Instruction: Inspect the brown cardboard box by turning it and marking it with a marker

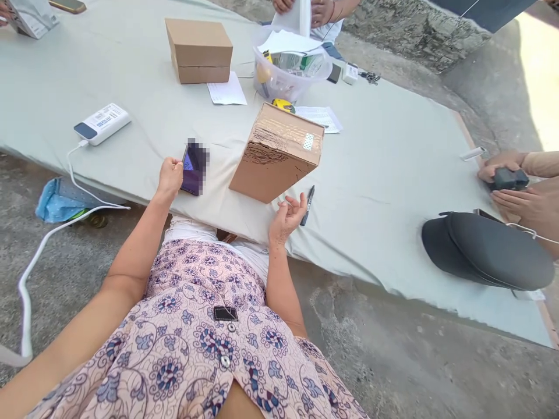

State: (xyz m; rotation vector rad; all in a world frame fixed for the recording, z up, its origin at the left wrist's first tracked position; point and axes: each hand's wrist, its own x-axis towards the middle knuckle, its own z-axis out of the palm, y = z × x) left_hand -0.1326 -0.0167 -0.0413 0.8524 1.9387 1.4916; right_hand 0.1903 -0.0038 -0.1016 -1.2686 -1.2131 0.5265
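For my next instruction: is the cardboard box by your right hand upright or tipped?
Tipped: the cardboard box sits slanted on one edge beside the right hand.

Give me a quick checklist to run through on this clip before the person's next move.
1. Left hand has a firm hold on the phone: ok, its fingers wrap the phone's edge.
2. Phone screen is readable: cannot tell, it is blurred.
3. Right hand is free: ok, open and empty.
4. Cardboard box is stable: cannot tell, it sits tilted on one edge and its support is hidden.
5. Box surface is intact: not ok, one face is creased and scuffed.
6. Black marker is within reach: ok, it lies on the pale sheet beside the right hand.
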